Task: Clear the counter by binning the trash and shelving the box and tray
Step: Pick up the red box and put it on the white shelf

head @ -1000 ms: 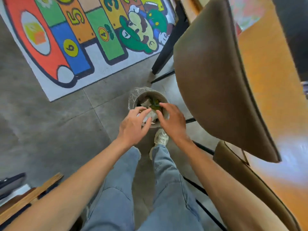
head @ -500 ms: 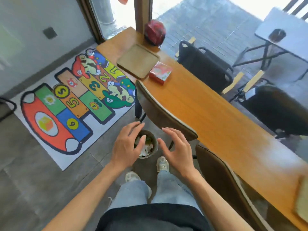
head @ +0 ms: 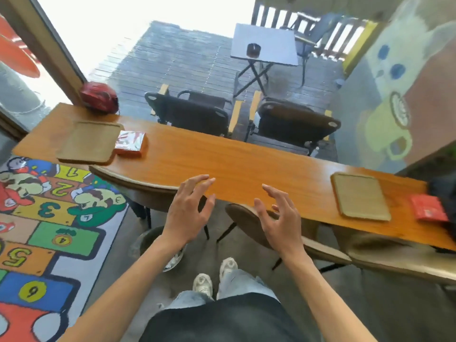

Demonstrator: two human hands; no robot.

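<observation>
Two hands up before me, empty: left hand (head: 188, 213) and right hand (head: 278, 218), fingers spread. Bin (head: 148, 239) on floor under left forearm. I see tray (head: 90, 141) far left on counter (head: 234, 169), box (head: 130, 143) touching it.

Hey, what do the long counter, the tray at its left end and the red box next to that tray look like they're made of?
Counter: looks like wood or wood veneer with a glossy orange-brown finish; grain streaks and glare show. Left tray: probably matte wood or fibreboard; a flat dull tan with a raised rim, blurred. Red box: likely cardboard under shiny film or foil, judging by the bright highlights on top.
</observation>
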